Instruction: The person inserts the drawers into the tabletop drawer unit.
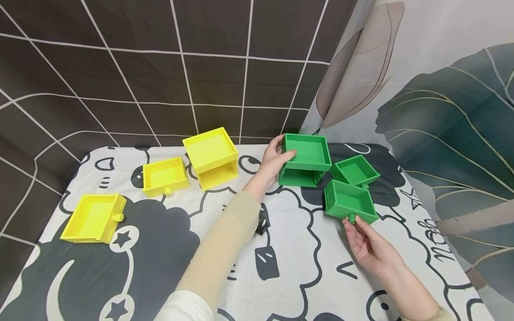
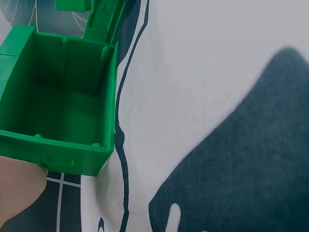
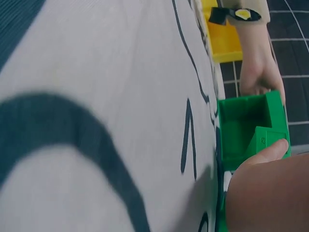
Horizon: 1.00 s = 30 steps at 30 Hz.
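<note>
My left hand [image 1: 274,160] holds a green toy cabinet frame [image 1: 307,151] by its left side, thumb over the rim of its shallow top. The frame's lower slot faces me, and its hollow inside [image 2: 63,92] shows in the left wrist view. To its right, my right hand [image 1: 375,252] pinches the round knob [image 1: 352,219] of a green drawer [image 1: 352,199] with thumb and fingers. A second green drawer [image 1: 355,169] lies just behind that one. In the right wrist view the held drawer [image 3: 264,139] overlaps the green frame [image 3: 239,128].
On the left stand a yellow cabinet frame [image 1: 210,151] and two yellow drawers, one [image 1: 165,175] beside it and one [image 1: 93,218] nearer. A small black object [image 1: 262,220] shows by my left forearm. Dark gridded cloth [image 1: 213,76] hangs behind the patterned bedding [image 1: 281,276].
</note>
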Each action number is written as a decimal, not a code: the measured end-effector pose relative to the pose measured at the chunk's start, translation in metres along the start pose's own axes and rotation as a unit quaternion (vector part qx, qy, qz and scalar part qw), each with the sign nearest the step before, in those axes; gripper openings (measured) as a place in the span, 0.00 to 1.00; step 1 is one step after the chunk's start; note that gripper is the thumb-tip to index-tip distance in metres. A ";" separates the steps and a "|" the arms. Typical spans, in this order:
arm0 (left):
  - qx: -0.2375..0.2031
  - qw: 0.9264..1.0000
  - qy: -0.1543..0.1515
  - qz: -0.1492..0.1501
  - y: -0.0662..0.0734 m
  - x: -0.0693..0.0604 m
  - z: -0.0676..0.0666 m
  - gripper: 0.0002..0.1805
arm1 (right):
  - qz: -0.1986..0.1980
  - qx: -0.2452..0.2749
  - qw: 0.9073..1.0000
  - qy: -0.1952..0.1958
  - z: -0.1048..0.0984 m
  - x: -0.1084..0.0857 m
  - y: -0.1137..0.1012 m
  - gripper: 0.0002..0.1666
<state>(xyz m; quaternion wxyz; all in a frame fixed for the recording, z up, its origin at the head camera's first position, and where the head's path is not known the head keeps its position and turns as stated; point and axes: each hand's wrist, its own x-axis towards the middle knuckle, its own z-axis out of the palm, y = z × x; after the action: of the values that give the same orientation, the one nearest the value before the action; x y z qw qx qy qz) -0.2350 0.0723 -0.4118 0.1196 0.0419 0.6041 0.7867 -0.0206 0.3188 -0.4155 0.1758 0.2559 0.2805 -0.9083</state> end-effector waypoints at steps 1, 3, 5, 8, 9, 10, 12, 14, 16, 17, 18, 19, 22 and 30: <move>-0.001 1.000 0.000 0.001 0.000 0.000 0.000 0.42 | 0.002 -0.001 1.000 -0.006 0.002 0.001 0.002 0.18; -0.004 1.000 0.000 0.002 0.000 0.000 0.000 0.42 | 0.006 0.001 1.000 -0.020 0.005 0.004 0.005 0.18; -0.006 1.000 0.000 0.002 0.000 0.001 -0.001 0.42 | 0.010 0.004 0.999 -0.032 0.009 0.007 0.008 0.18; -0.009 1.000 0.000 0.002 0.000 0.000 -0.001 0.42 | 0.012 0.001 0.999 -0.033 0.016 0.010 0.013 0.17; -0.010 1.000 -0.001 0.002 0.001 0.000 0.000 0.42 | 0.012 -0.001 0.999 -0.029 0.017 0.011 0.015 0.17; -0.010 1.000 -0.001 0.002 0.001 0.000 0.000 0.42 | 0.011 -0.003 1.000 -0.025 0.019 0.012 0.017 0.16; -0.011 1.000 -0.002 0.001 0.001 0.000 0.000 0.42 | 0.010 -0.009 1.000 -0.014 0.023 0.013 0.020 0.16; -0.012 1.000 -0.003 0.002 0.001 -0.001 0.001 0.41 | 0.010 -0.016 1.000 -0.006 0.025 0.015 0.023 0.16; -0.012 1.000 -0.003 0.002 0.001 -0.001 0.001 0.41 | 0.011 -0.023 1.000 0.002 0.027 0.016 0.026 0.16; -0.011 1.000 -0.003 0.002 0.001 -0.002 0.001 0.41 | 0.011 -0.029 0.999 0.007 0.028 0.017 0.027 0.16; -0.011 1.000 -0.004 0.003 0.001 -0.002 0.001 0.41 | 0.011 -0.037 0.999 0.012 0.029 0.018 0.028 0.17; -0.012 1.000 -0.004 0.002 0.000 -0.002 0.001 0.41 | 0.010 -0.045 0.999 0.018 0.030 0.019 0.029 0.17; -0.012 1.000 -0.004 0.002 0.000 -0.002 0.001 0.41 | 0.011 -0.068 0.997 0.037 0.033 0.022 0.031 0.17; -0.012 1.000 -0.001 0.003 0.000 -0.001 0.001 0.41 | 0.019 -0.087 0.994 0.060 0.042 0.029 0.035 0.16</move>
<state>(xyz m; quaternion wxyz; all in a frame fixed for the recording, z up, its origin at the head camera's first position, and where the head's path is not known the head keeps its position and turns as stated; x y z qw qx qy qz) -0.2335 0.0728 -0.4113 0.1186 0.0429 0.5945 0.7942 -0.0430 0.2618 -0.4163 0.1978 0.2988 0.3635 -0.8599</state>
